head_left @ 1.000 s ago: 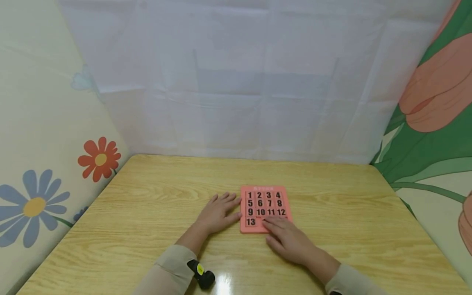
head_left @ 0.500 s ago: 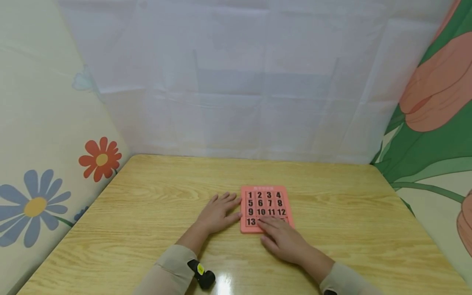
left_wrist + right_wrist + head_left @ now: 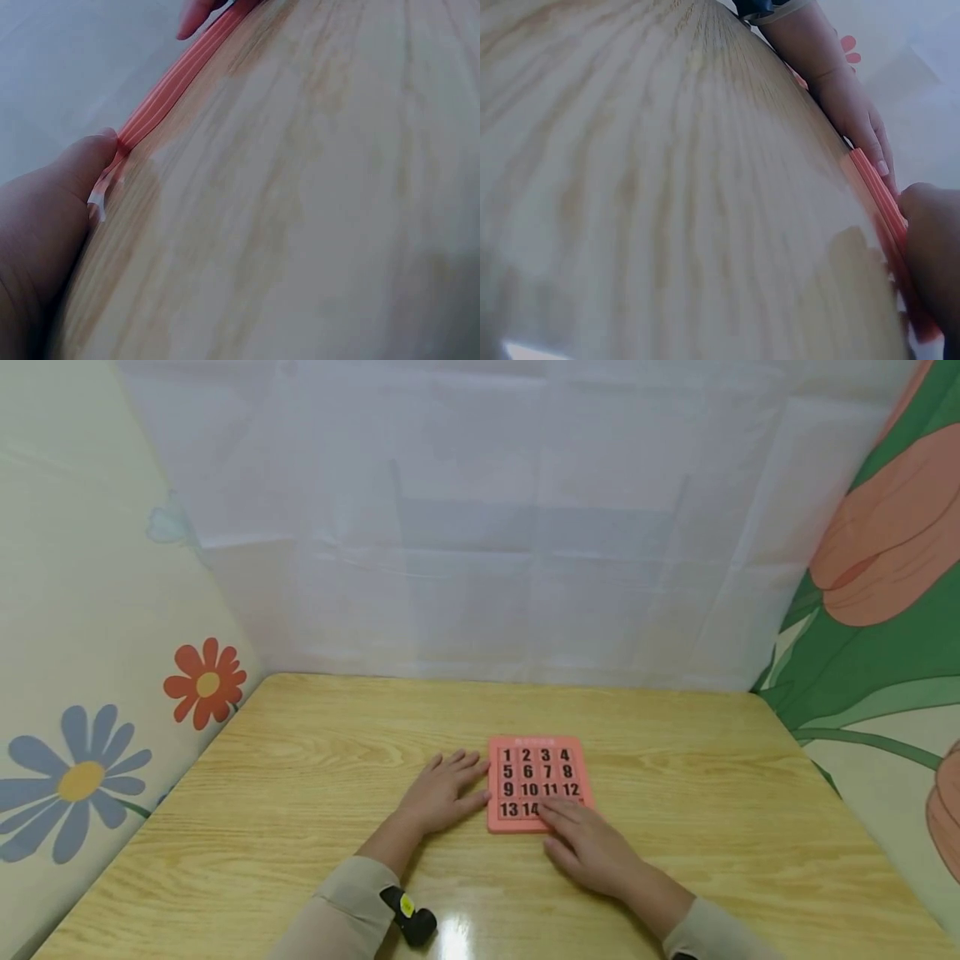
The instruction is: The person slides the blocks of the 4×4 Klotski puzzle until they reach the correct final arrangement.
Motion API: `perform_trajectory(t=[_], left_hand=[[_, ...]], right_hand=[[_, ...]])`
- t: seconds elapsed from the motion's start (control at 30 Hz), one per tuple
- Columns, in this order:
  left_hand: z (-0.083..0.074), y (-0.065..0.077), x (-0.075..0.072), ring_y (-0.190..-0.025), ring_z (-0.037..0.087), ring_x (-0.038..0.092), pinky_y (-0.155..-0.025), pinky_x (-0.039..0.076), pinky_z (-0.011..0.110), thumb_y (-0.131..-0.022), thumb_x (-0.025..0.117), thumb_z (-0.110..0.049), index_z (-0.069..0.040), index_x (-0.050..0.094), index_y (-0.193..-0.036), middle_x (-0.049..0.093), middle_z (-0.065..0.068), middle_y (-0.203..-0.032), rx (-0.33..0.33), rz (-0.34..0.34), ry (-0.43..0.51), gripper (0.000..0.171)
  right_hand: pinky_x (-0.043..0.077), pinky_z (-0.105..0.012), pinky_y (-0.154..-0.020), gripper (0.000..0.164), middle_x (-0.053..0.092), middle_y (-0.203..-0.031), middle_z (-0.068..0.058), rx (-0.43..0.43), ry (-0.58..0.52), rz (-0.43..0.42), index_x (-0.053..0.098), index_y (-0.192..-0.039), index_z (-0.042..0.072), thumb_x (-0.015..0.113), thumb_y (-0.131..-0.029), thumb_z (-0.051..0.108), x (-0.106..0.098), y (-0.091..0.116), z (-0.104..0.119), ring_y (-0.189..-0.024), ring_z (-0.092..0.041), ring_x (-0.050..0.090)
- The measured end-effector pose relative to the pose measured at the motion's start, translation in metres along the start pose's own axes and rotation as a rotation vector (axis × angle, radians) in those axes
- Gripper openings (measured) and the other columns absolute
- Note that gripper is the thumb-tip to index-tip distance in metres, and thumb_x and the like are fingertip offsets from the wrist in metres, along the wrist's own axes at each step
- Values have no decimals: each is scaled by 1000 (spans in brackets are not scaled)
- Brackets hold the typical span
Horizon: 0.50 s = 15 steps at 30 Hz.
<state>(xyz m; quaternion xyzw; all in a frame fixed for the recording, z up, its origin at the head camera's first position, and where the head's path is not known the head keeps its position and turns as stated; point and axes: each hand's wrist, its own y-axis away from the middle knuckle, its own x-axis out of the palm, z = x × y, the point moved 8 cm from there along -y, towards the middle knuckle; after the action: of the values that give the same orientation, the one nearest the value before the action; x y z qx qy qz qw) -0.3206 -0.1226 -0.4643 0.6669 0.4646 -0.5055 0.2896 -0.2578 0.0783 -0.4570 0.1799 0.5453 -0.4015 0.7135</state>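
A pink sliding number puzzle (image 3: pixel 537 764) lies flat on the wooden table, its tiles 1 to 14 readable in order. My left hand (image 3: pixel 441 795) rests on the table at its left side, fingers spread, with thumb and fingertips at the frame's edge. In the left wrist view the thumb (image 3: pixel 82 161) touches the puzzle's ridged side (image 3: pixel 180 82). The fairly straight fingers of my right hand (image 3: pixel 592 852) lie over the bottom row, right of tile 14, and hide the rest of that row. The right wrist view shows this hand (image 3: pixel 934 247) against the puzzle's near side (image 3: pixel 885 206).
The wood-grain table (image 3: pixel 360 727) extends around the puzzle. A white sheet (image 3: pixel 480 568) hangs behind it, and flower-printed panels (image 3: pixel 82 610) stand at both sides. A black wrist device (image 3: pixel 411 917) is strapped over the left sleeve.
My right fingers slid left along the bottom row, then back right. Tile 14 now shows beside 13, where there was a gap a second ago. The left hand has stayed still.
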Motion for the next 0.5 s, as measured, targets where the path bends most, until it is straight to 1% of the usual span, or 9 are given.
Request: perform_trajectory(t=[0.1,0.3,0.37,0.5], left_hand=[[0,1,0,-150,29,26,-124,14,53,-98,50,-52,-21,42,-150,37,5,-158,-6,8,7,61],[-2,2,-4,-150,29,26,-124,14,53,-98,50,-53,-22,42,-150,37,5,-158,-12,11,16,61],[-3,2,-5,-150,29,26,-124,14,53,-98,49,-52,-21,43,-150,37,5,-158,-8,10,15,61],[-3,2,-5,-150,29,26,-124,14,53,-98,50,-52,-21,43,-150,38,6,-157,-9,11,11,60]], right_hand=[[35,-48,-116,48,49,-150,-8,11,3,-2,52,-143,11,52,-100,33,-3,5,-5,-140,-29,44],[35,-49,-115,48,49,-149,-9,18,13,-40,54,-140,8,54,-99,31,-9,15,-14,-139,-30,45],[35,-49,-115,48,49,-149,-9,29,14,-51,54,-140,8,54,-99,31,-10,18,-18,-138,-31,45],[33,-49,-116,48,49,-149,-9,52,13,-46,53,-141,8,51,-101,34,-11,23,-25,-139,-30,45]])
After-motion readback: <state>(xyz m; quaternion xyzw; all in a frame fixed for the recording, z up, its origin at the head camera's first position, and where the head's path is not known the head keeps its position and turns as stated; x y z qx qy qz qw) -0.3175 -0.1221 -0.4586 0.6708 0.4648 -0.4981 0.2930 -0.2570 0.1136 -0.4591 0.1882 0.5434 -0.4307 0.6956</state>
